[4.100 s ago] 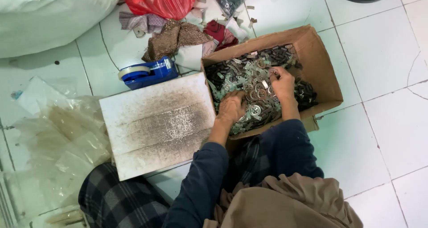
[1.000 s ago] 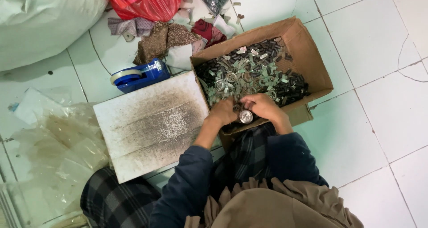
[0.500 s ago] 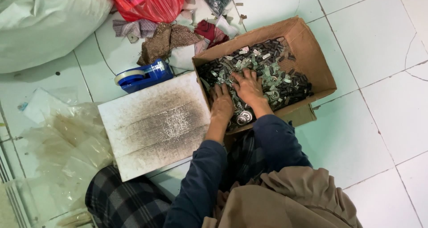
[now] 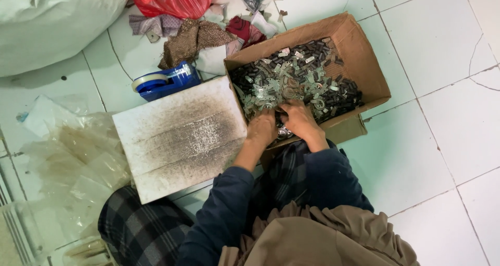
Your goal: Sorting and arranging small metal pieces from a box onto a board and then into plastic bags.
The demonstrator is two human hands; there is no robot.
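Two hands dig at the cardboard box's near edge: my left hand and right hand, fingers curled into the metal clips. Better to pinch singly, I judge.

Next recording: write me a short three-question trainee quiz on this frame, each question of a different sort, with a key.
1. True or false: both the left hand and the right hand are inside the cardboard box, among the small metal and dark parts.
2. Multiple choice: what lies on the floor directly beside the box, on the left-hand side? A) a worn white board B) a metal bucket C) a folded newspaper
3. Fill in: the blue object behind the worn white board is a tape ____.

Key: 1 true; 2 A; 3 dispenser.
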